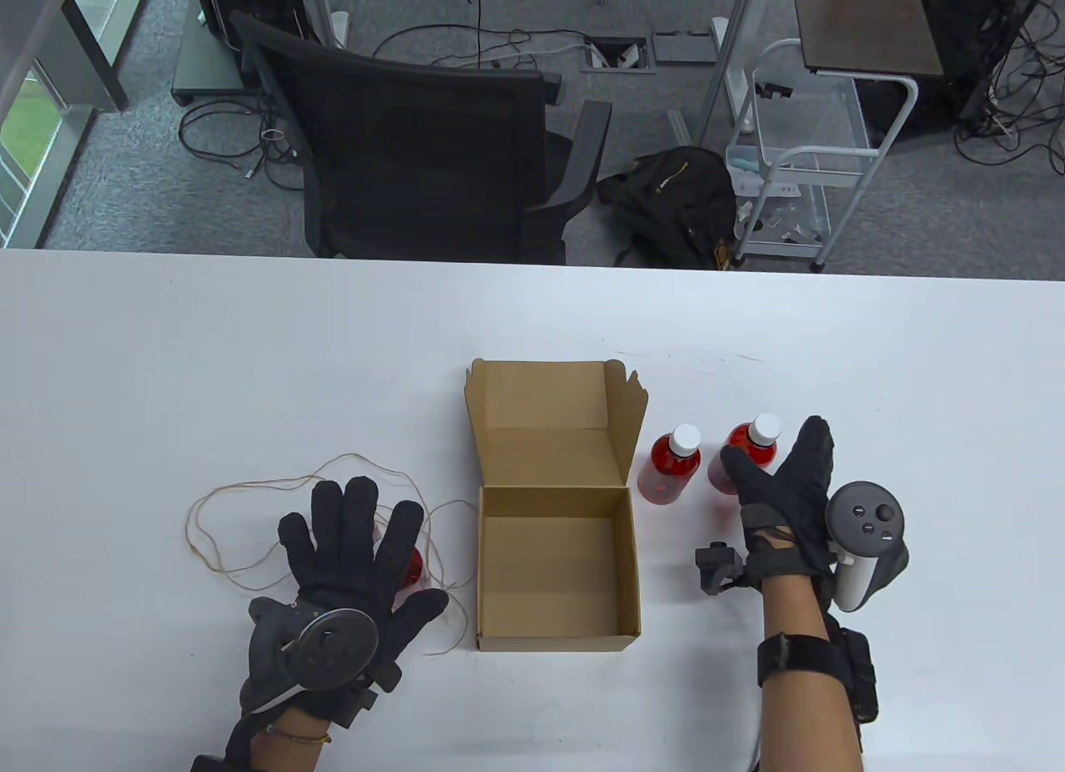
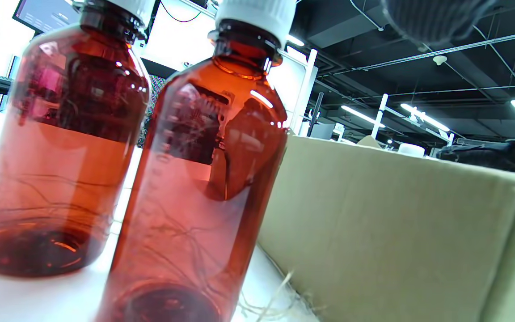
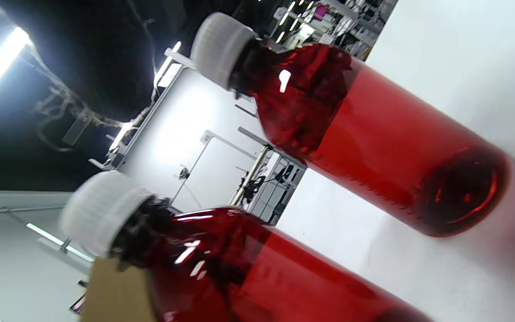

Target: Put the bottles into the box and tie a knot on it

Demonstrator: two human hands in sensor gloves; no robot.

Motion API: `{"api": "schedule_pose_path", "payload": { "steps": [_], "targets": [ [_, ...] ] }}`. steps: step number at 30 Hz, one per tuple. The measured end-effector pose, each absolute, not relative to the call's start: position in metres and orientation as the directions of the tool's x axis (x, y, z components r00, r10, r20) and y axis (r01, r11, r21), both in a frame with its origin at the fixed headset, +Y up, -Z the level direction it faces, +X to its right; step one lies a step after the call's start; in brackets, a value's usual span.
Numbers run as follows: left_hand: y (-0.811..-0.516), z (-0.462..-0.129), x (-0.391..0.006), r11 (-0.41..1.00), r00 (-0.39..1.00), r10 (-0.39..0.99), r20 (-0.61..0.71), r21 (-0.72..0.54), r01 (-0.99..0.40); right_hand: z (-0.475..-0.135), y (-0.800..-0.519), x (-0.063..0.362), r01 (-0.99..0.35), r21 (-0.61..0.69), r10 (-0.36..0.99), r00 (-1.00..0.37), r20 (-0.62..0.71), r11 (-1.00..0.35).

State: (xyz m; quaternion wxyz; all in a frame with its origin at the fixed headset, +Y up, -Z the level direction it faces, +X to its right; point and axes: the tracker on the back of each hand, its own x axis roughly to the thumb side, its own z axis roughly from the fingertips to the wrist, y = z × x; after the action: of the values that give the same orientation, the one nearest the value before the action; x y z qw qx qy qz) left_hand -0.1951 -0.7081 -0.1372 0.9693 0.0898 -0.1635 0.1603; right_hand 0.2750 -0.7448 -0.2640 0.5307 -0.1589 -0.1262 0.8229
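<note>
In the table view we see an open cardboard box (image 1: 556, 568) at the centre of the white table (image 1: 166, 348), its lid flap standing up at the far side. Just right of the box stand two red bottles with white caps: the near-box bottle (image 1: 668, 467) stands free, and the right-hand bottle (image 1: 743, 456) has the right hand (image 1: 786, 493) against it, thumb on its left side and fingers reaching up along its right. Whether that hand has closed round the bottle we cannot tell.

In the lower left, the left hand (image 1: 358, 547) is spread with straight fingers over two more bottles (image 2: 186, 179) (only a red sliver of them shows past the glove in the table view, though the left wrist view shows both upright beside the box wall). A thin string (image 1: 250, 493) lies in loose loops around that hand, reaching towards the box.
</note>
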Motion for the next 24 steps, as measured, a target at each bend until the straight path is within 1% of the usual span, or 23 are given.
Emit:
{"api": "schedule_pose_path", "payload": {
  "steps": [4,6,7,10,13,15,17,19,22,24],
  "targets": [
    [-0.709,-0.138,-0.195,0.932,0.893,0.285,0.349,0.116,-0.342,-0.273,-0.763,0.278,-0.854,-0.407,0.946,-0.278,-0.169,-0.323],
    [-0.709,-0.138,-0.195,0.935,0.895,0.280,0.348,0.115,-0.337,-0.276,-0.773,0.280,-0.850,-0.427,0.948,-0.235,-0.217,-0.309],
    [-0.709,-0.138,-0.195,0.934,0.894,0.282,0.348,0.114,-0.339,-0.276,-0.775,0.281,-0.847,-0.433,0.948,-0.233,-0.216,-0.307],
    [-0.709,-0.138,-0.195,0.932,0.892,0.286,0.349,0.113,-0.343,-0.280,-0.783,0.282,-0.831,-0.418,0.928,-0.297,-0.226,-0.368],
    [-0.709,-0.139,-0.195,0.932,0.891,0.288,0.350,0.113,-0.346,-0.281,-0.785,0.282,-0.826,-0.433,0.932,-0.296,-0.211,-0.360],
    [-0.710,-0.139,-0.195,0.933,0.891,0.288,0.350,0.108,-0.344,-0.281,-0.784,0.281,-0.811,-0.448,0.926,-0.316,-0.205,-0.376],
    [-0.711,-0.139,-0.194,0.935,0.893,0.283,0.351,0.106,-0.338,-0.280,-0.779,0.281,-0.821,-0.421,0.922,-0.335,-0.193,-0.386],
    [-0.710,-0.139,-0.194,0.937,0.893,0.279,0.352,0.106,-0.334,-0.278,-0.770,0.280,-0.809,-0.430,0.916,-0.363,-0.171,-0.401],
    [-0.710,-0.139,-0.193,0.935,0.890,0.284,0.358,0.104,-0.340,-0.274,-0.753,0.278,-0.818,-0.422,0.920,-0.369,-0.136,-0.390],
    [-0.710,-0.139,-0.192,0.936,0.890,0.279,0.360,0.106,-0.336,-0.269,-0.735,0.275,-0.834,-0.425,0.932,-0.352,-0.080,-0.352]
  ]
}}
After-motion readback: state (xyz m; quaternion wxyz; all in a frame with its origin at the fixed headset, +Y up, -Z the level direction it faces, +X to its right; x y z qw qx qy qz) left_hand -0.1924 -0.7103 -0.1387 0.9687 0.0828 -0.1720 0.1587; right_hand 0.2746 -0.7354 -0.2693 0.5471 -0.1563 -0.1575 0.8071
